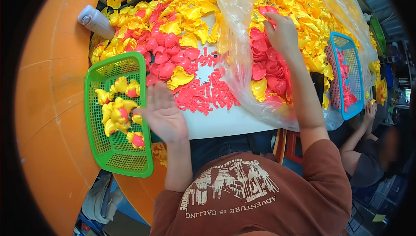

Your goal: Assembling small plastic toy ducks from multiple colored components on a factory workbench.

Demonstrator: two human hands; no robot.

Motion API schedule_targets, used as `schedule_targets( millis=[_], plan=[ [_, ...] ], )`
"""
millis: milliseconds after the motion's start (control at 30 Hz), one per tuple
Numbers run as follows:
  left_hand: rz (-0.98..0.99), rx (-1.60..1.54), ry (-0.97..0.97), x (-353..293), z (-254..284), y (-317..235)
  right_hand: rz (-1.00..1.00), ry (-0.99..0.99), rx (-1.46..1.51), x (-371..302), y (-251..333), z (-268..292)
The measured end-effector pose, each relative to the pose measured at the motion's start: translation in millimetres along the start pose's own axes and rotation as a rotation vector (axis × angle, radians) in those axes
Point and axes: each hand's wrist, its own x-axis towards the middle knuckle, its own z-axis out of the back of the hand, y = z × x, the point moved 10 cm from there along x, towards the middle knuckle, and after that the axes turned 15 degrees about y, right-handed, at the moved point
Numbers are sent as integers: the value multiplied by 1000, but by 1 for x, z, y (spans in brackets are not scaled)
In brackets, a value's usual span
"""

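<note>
My left hand point(164, 113) is slightly blurred, palm up with its fingers apart, at the right rim of a green plastic basket point(148, 149). Several small yellow-and-red plastic figures point(119, 114) lie in that basket, one of them close to my left fingertips. Farther off on the right, my right hand point(282, 34) reaches over a heap of loose parts, thumb and index finger apart beside red curved shells point(268, 65). Yellow moulded pieces point(303, 19) spread around and beyond it. I cannot see anything held in either hand.
A clear plastic bag point(236, 32) runs across the white table point(229, 125). Small red strips point(195, 98) lie near its front edge. A pale bottle point(96, 21) stands at the left. A blue basket point(359, 75) holds red parts; another person's hand point(369, 112) is beside it.
</note>
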Motion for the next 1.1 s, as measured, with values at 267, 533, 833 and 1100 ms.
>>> schedule_targets(
  millis=[267, 533, 833, 1100],
  plan=[
    [345, 206, 141, -15, -6, 67, 173, 177, -525, 28, -12, -50],
    [429, 256, 135, -11, 5, 68, 416, -30, -257, -36, 82, 37],
    [657, -14, 156, -10, -7, 97, 638, 332, 318, -112, 172, -56],
    [-169, 1576, 621, -6, -58, 36, -213, 494, 1124, -118, 117, -138]
  ],
)
